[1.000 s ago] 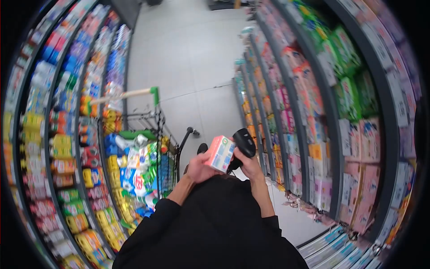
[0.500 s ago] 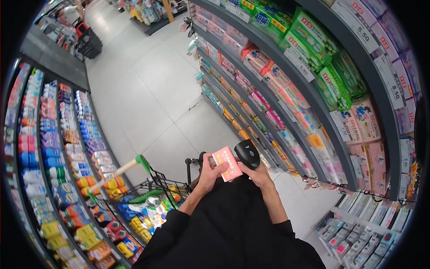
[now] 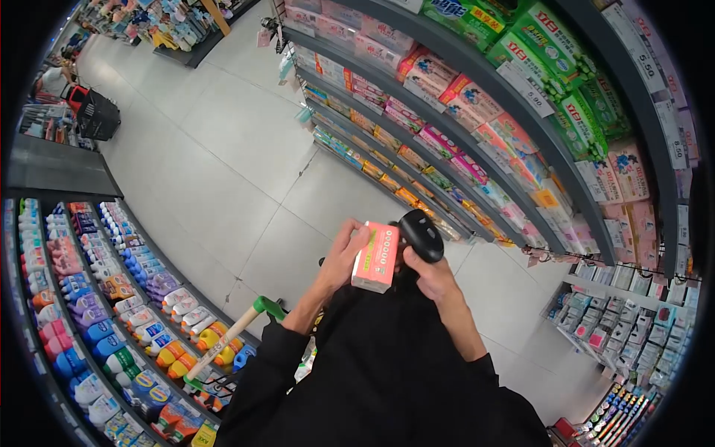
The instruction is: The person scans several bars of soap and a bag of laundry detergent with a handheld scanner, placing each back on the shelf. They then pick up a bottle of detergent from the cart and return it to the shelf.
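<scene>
A small pink box [image 3: 377,255] with pale lettering and a yellow-green strip is tilted in front of my dark clothing. Around its left side, my left hand [image 3: 344,255] is closed. My right hand [image 3: 433,277] is wrapped round a black handheld scanner [image 3: 421,235], whose rounded head is up, just right of the box. Part of the scanner's handle is hidden by my fingers.
Shelves with green and pink packs [image 3: 518,86] rise at the right. Bottles fill the shelves [image 3: 119,298] at the left. A cart's green-ended handle [image 3: 234,330] stands at my left. A black basket [image 3: 98,114] and small goods racks [image 3: 622,320] are farther off.
The view has turned and the shelves have shifted. The pink box is tipped so that its bottom end shows, and my left hand has moved to its left side. The cart is now mostly hidden.
</scene>
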The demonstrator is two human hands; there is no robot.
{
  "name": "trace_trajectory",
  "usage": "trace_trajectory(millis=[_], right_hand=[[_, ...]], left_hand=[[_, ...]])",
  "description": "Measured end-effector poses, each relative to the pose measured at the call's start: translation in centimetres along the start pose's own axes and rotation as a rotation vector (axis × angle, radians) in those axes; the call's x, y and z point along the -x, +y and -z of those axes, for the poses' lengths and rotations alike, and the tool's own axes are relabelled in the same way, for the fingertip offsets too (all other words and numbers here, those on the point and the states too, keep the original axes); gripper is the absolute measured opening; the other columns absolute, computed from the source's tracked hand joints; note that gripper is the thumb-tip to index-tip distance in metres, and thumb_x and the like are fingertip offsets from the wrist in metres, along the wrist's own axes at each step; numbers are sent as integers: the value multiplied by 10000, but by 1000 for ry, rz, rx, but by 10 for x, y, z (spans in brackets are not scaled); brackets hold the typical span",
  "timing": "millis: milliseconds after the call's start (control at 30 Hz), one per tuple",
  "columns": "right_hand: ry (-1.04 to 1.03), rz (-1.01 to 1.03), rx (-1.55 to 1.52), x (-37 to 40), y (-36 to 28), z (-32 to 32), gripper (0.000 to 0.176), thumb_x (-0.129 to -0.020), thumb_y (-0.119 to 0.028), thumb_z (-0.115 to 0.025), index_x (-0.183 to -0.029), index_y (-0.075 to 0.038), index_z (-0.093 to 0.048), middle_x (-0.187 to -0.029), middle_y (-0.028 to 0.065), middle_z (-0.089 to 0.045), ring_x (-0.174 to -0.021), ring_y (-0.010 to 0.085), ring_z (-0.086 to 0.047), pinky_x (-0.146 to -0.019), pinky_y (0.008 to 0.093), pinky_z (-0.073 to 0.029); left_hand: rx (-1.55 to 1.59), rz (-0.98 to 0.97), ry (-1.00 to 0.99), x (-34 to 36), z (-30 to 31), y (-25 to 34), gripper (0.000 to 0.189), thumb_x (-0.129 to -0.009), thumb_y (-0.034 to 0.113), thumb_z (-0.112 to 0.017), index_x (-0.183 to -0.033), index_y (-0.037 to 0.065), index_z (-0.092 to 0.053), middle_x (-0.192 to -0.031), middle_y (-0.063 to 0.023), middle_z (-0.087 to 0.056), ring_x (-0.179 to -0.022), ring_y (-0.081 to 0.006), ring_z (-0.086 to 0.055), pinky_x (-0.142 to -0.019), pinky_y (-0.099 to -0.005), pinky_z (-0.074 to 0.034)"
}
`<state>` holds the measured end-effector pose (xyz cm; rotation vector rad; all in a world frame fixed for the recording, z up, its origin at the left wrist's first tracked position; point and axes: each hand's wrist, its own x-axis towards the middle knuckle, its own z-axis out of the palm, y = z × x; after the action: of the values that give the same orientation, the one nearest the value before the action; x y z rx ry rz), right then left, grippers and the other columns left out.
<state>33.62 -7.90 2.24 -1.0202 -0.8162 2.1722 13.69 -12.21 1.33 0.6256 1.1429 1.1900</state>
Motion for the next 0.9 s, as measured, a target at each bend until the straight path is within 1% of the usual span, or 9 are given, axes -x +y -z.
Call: trace_trajectory(millis=[67,200,267,333,400,533,633,767,900], right_hand=[[22,-9,-3,-7,-10,-3,410,-914,-241,-726,-1238,-32,-586,-1092,98,-667,-901,192,-664,-768,333,-511],[99,8,19,-15,-26,-14,405,-868,-202,-774,-1197,-36,-605,-1101,71,-656,-992,174,-626,-878,343,-492],[144,-3,37,-10,-29,-14,386,-849,-175,-789,-1173,-47,-624,-1088,43,-649,-1037,155,-599,-927,340,-470],[198,7,25,-10,-32,-14,366,-838,-135,-788,-1158,-53,-630,-1085,39,-648,-1028,154,-599,-930,342,-469],[234,50,32,-12,-25,-4,377,-825,-116,-777,-1162,-56,-620,-1075,39,-639,-1024,161,-600,-932,343,-468],[148,193,-154,-16,-22,11,356,-825,-101,-743,-1142,-46,-590,-1041,57,-631,-1028,186,-601,-972,373,-460],[103,258,-389,-19,-32,9,236,-888,-124,-660,-1086,-37,-566,-1054,92,-637,-1056,227,-624,-937,435,-528],[113,276,-471,-20,-26,23,224,-909,-151,-618,-1091,-38,-551,-1066,109,-637,-1058,247,-629,-956,462,-515],[33,338,-516,-18,-24,25,223,-912,-148,-607,-1094,-32,-551,-1083,128,-635,-1158,287,-594,-1008,482,-473]], left_hand=[[252,112,-39,-4,-3,9,338,-1033,408,-497,-1071,76,-447,-929,-51,-617,-737,-88,-609,-662,-244,-500],[232,114,-57,-19,-1,-10,306,-1038,392,-489,-1034,86,-486,-891,6,-571,-722,-57,-572,-646,-223,-484],[426,276,-119,-21,-7,-7,275,-1041,361,-491,-979,94,-510,-848,37,-531,-732,-31,-533,-662,-213,-472],[454,282,-189,-25,-8,-7,261,-1038,339,-498,-1024,82,-540,-906,21,-572,-795,-31,-569,-715,-216,-484],[543,349,-116,-24,-16,0,289,-1036,328,-500,-1127,62,-568,-980,-6,-609,-917,-65,-605,-804,-238,-499],[592,281,-198,-23,-21,20,367,-1025,322,-524,-1275,52,-531,-1094,-45,-611,-1047,-118,-607,-874,-293,-512],[271,349,-381,-18,-18,31,558,-968,318,-633,-1429,108,-400,-1295,-101,-518,-1139,-177,-572,-939,-360,-494],[231,386,-404,-11,-28,44,651,-928,277,-694,-1470,136,-360,-1306,-116,-516,-1146,-180,-564,-962,-351,-477],[287,240,-362,-11,-31,41,693,-857,141,-748,-1451,87,-395,-1260,-114,-547,-1131,-177,-562,-979,-336,-457]])
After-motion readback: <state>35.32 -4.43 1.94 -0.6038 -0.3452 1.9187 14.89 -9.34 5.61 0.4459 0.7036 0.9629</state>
